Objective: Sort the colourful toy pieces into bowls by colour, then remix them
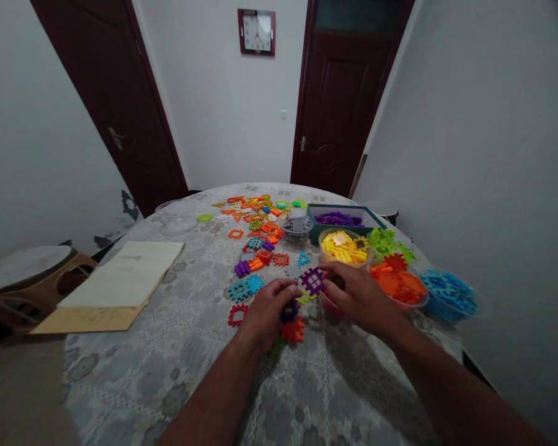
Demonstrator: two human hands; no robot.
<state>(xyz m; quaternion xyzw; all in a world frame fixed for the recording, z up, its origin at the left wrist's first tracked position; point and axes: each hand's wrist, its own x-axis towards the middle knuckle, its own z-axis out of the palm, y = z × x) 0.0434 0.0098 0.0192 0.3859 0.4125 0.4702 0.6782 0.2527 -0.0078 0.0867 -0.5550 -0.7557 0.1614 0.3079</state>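
Observation:
My left hand is closed around a small cluster of joined plastic pieces, an orange-red piece sticking out below it. My right hand pinches a purple square lattice piece by its edge, holding it next to the cluster. A yellow-green piece lies between the hands. Loose pieces lie just left of them: a red square frame and blue pieces.
A round table with patterned cloth carries a scatter of coloured pieces, a bowl of yellow pieces, orange pieces, blue pieces, green pieces, a green box of purple ones, and a paper pad. A stool stands at left.

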